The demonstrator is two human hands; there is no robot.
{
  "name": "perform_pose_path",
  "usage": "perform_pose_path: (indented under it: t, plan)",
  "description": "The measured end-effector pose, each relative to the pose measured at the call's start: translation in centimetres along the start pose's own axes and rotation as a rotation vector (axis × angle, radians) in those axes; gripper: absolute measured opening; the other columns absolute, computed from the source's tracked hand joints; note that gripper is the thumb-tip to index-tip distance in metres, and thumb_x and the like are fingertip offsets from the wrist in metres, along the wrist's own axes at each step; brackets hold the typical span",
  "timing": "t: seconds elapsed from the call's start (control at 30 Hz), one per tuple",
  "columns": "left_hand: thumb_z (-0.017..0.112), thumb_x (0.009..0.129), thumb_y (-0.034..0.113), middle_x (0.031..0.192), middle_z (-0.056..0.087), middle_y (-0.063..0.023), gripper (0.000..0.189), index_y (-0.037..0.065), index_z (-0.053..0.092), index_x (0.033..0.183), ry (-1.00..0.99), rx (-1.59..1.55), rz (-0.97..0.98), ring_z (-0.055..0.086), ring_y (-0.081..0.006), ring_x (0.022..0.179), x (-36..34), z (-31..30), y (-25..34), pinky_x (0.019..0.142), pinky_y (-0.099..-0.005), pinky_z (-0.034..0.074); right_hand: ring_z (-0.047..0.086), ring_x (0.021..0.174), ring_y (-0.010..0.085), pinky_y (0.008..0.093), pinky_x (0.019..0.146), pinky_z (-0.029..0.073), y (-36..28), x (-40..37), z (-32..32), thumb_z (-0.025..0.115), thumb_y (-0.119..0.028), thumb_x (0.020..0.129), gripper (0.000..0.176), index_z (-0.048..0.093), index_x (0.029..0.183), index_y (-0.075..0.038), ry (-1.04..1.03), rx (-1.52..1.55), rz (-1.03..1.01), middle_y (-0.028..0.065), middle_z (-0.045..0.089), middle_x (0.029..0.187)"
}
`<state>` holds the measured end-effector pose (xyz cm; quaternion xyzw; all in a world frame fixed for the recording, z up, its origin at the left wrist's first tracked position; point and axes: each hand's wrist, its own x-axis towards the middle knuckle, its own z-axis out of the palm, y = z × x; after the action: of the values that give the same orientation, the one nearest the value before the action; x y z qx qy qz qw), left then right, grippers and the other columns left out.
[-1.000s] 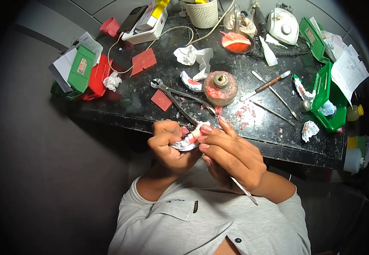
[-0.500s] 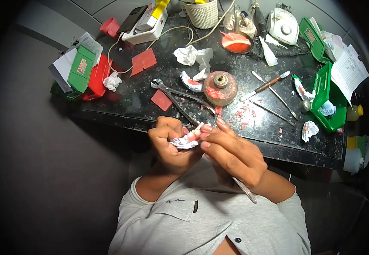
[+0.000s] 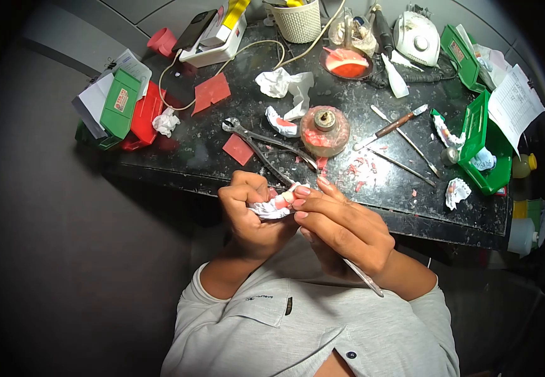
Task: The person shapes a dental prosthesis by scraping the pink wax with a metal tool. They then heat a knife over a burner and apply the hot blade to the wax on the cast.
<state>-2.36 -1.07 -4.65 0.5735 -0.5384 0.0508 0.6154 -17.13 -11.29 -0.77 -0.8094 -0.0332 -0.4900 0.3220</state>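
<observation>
My left hand (image 3: pixel 250 213) is closed round a white plaster dental cast (image 3: pixel 266 210) that carries pink wax (image 3: pixel 281 200) along its ridge. Fingers of my right hand (image 3: pixel 351 232) meet the cast's right end. A slim metal wax carver (image 3: pixel 365 278) is gripped in that same hand. Its lower end sticks out below my palm, while its other end is hidden by my fingers. Just beyond my hands, long-handled pliers (image 3: pixel 261 149) lie on the black bench, with a small pink wax sheet (image 3: pixel 238 149) beside them.
A glass spirit lamp (image 3: pixel 324 130) stands mid-bench, another waxed cast (image 3: pixel 281 122) to its left. Several carving tools (image 3: pixel 393 129) and pink shavings (image 3: pixel 360 173) lie to the right. Green boxes (image 3: pixel 483 151) line the right edge; green and red boxes (image 3: pixel 120 103) sit left. A wax pan (image 3: pixel 346 64) is behind.
The carver's lower end has shifted slightly to the right and up as my right hand tilts a little. The cast stays in my left hand, turned very slightly.
</observation>
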Motion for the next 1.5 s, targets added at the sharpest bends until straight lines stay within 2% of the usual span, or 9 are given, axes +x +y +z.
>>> perform_pose_path:
  t: [0.23,0.3,0.47,0.57,0.73,0.8,1.17,1.37,1.5]
  plan:
    - [0.09,0.076,0.013,0.088,0.045,-0.0071,0.063,0.01,0.032,0.099,-0.007,0.0,-0.056,0.041,-0.0085,0.071,0.4,-0.1,0.2,0.064,-0.0235,0.04,0.074,0.098,0.033,0.0492,0.095,0.058,0.1,0.1,-0.2,0.076,0.005,0.082,0.02,0.069,0.1,0.009,-0.018,0.009,0.011,0.0209,0.071,0.099]
    - [0.096,0.066,0.009,0.088,0.046,-0.0081,0.07,0.008,0.035,0.1,-0.022,0.019,-0.054,0.046,-0.0106,0.074,0.4,-0.3,0.1,0.065,-0.025,0.044,0.074,0.097,0.0331,0.0487,0.095,0.059,-0.1,0.1,-0.2,0.076,0.005,0.082,0.02,0.069,0.1,0.009,-0.02,0.018,0.027,0.0208,0.071,0.099]
    - [0.097,0.064,0.011,0.086,0.047,-0.0079,0.071,0.008,0.035,0.098,-0.048,0.071,-0.037,0.046,-0.0111,0.071,0.9,-0.5,0.2,0.062,-0.0254,0.042,0.074,0.095,0.0333,0.0462,0.094,0.06,0.1,0.0,-0.5,0.075,0.006,0.082,0.021,0.069,0.102,0.009,-0.019,0.027,0.06,0.0208,0.07,0.099]
    - [0.098,0.063,0.013,0.086,0.046,-0.0079,0.07,0.007,0.037,0.097,-0.122,0.023,-0.056,0.046,-0.0122,0.07,1.1,-0.8,0.3,0.061,-0.0258,0.042,0.074,0.094,0.031,0.0378,0.085,0.06,0.7,-0.3,-0.9,0.076,0.007,0.082,0.021,0.07,0.103,0.007,0.04,0.14,0.197,0.0204,0.072,0.103]
    - [0.091,0.059,0.014,0.086,0.046,-0.0095,0.068,0.004,0.038,0.099,-0.251,-0.035,-0.068,0.047,-0.0157,0.07,1.6,-1.4,0.4,0.061,-0.029,0.042,0.074,0.088,0.0265,0.0329,0.078,0.059,1.3,0.2,-1.4,0.072,0.008,0.087,0.013,0.073,0.1,0.006,0.002,0.314,0.321,0.0186,0.074,0.1]
    - [0.09,0.059,0.014,0.085,0.046,-0.0103,0.066,0.004,0.038,0.099,-0.253,-0.048,-0.095,0.047,-0.016,0.07,1.7,-1.5,0.5,0.06,-0.0296,0.042,0.073,0.087,0.0248,0.0324,0.077,0.059,1.3,-0.3,-1.0,0.071,0.008,0.088,0.012,0.073,0.1,0.007,0.014,0.525,0.417,0.0176,0.075,0.095]
    - [0.089,0.059,0.011,0.083,0.046,-0.0109,0.064,0.003,0.038,0.097,-0.291,-0.01,-0.06,0.048,-0.0184,0.07,2.1,-1.7,0.7,0.061,-0.0316,0.043,0.073,0.085,0.0237,0.0317,0.076,0.059,1.1,-0.3,-1.0,0.071,0.007,0.089,0.012,0.073,0.1,0.008,-0.004,0.527,0.463,0.0171,0.075,0.094]
    - [0.089,0.06,0.012,0.081,0.044,-0.0098,0.064,0.003,0.038,0.096,-0.295,-0.047,-0.064,0.047,-0.0174,0.069,2.2,-1.8,0.6,0.059,-0.0312,0.042,0.073,0.085,0.0232,0.0313,0.077,0.059,1.4,-0.2,-1.2,0.07,0.007,0.089,0.012,0.073,0.101,0.009,-0.032,0.535,0.391,0.0176,0.075,0.095]
    - [0.089,0.06,0.012,0.08,0.044,-0.009,0.063,0.003,0.038,0.096,-0.303,-0.035,-0.086,0.045,-0.0163,0.067,2.3,-1.7,0.7,0.058,-0.0313,0.04,0.072,0.086,0.0214,0.0303,0.077,0.059,1.2,0.1,-1.3,0.069,0.009,0.09,0.013,0.073,0.102,0.009,-0.035,0.59,0.47,0.0178,0.075,0.096]
